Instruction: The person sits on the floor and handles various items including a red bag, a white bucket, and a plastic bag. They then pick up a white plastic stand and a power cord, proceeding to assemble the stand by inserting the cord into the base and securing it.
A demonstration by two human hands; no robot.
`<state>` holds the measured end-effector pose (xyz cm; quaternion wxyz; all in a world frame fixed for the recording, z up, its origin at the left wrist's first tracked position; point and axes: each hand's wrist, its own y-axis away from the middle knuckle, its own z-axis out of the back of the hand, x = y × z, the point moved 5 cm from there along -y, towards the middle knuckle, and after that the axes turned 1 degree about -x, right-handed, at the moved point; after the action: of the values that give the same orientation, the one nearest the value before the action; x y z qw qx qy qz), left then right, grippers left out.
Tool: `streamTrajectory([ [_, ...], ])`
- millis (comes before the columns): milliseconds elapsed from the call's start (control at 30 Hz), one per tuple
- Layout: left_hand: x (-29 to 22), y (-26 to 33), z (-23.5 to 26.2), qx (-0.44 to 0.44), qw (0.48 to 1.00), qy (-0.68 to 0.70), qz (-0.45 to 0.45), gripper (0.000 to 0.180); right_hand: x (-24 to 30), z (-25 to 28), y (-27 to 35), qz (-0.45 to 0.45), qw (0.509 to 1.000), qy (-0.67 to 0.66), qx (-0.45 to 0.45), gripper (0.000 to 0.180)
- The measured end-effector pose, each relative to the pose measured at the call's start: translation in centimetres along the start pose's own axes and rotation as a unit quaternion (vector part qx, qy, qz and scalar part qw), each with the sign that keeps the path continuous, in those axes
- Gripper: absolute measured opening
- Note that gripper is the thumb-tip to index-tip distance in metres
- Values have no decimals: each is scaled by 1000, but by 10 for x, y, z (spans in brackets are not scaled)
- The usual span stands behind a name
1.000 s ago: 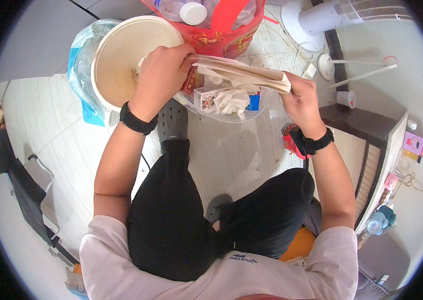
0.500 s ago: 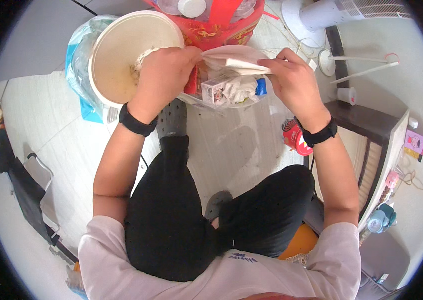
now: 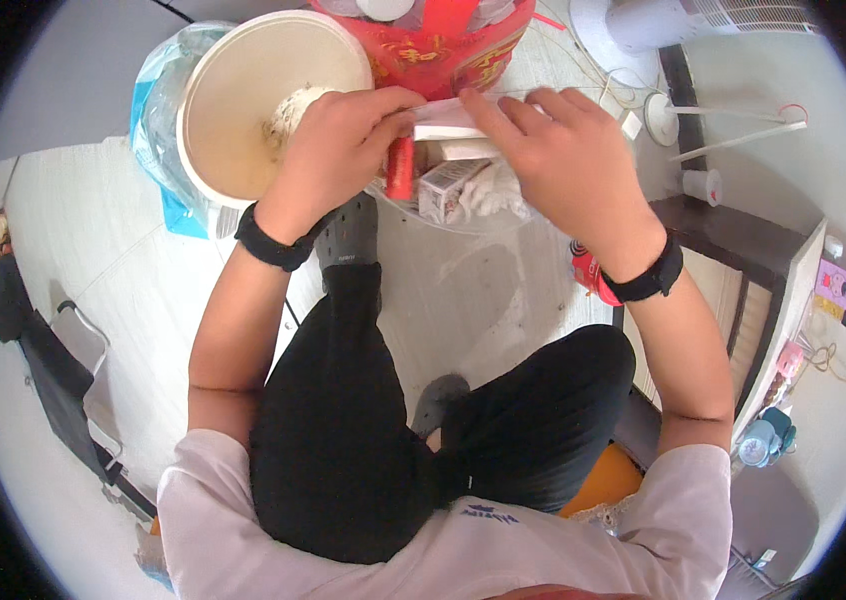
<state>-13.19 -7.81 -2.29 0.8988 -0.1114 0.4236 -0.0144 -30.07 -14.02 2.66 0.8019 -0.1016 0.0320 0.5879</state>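
A clear plastic bag (image 3: 478,226) hangs in front of me, with a small white printed box (image 3: 440,192), crumpled white tissue (image 3: 493,192), a red tube-like item (image 3: 399,170) and flat white pieces (image 3: 463,149) inside. On its left, my left hand (image 3: 353,135) pinches the bag's upper edge, fingers closed. From the right, my right hand (image 3: 575,150) closes on the same edge, index finger reaching toward the left hand; its fingertips are partly hidden. A cream bucket (image 3: 208,100) stands beside my left hand, a whitish speckled lump (image 3: 293,115) inside it.
Behind the hands is a red bag (image 3: 473,55) of containers. A blue and clear bag (image 3: 158,130) lies against the bucket. On the right are a white fan (image 3: 633,40), a red can (image 3: 588,272) and a dark-framed cabinet (image 3: 743,240). My shoes rest on the pale floor.
My right hand has moved left, closer to the left one, and its fingers have come up over the bag's edge. The white sheet-like piece between the hands has dropped lower and shows less.
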Motion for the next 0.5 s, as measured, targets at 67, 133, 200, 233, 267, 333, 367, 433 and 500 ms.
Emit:
streamTrajectory([
  [67, 3, 1, -3, -1, 1000, 12, -6, 16, 18, 1, -3, -42, 991, -21, 128, 39],
  [133, 5, 1, -2, 10, 999, 31, 24, 17, 20, 2, -4, -17, 997, 53, 58, 41],
  [200, 7, 2, -2, 10, 999, 36, 31, 17, 21, 7, -1, 1, 997, 70, 26, 43],
  [233, 9, 3, -1, 3, 999, 32, 24, 17, 24, 15, 3, 7, 998, 50, 29, 43],
  [267, 9, 4, 0, -3, 1000, 27, 16, 18, 24, 19, 6, 12, 999, 30, 32, 44],
  [333, 8, 1, -1, 15, 1000, 9, 16, 18, 21, 15, 16, 25, 1000, 1, 0, 35],
  [367, 7, -1, -2, 24, 1000, -1, 16, 18, 20, 14, 19, 31, 999, -14, -16, 31],
  [433, 6, -6, -5, 20, 999, -25, -11, 19, 20, 14, 15, 53, 998, -41, -18, 29],
  [500, 6, -11, -10, 19, 998, -41, -39, 19, 18, 11, 9, 62, 997, -50, 3, 26],
])
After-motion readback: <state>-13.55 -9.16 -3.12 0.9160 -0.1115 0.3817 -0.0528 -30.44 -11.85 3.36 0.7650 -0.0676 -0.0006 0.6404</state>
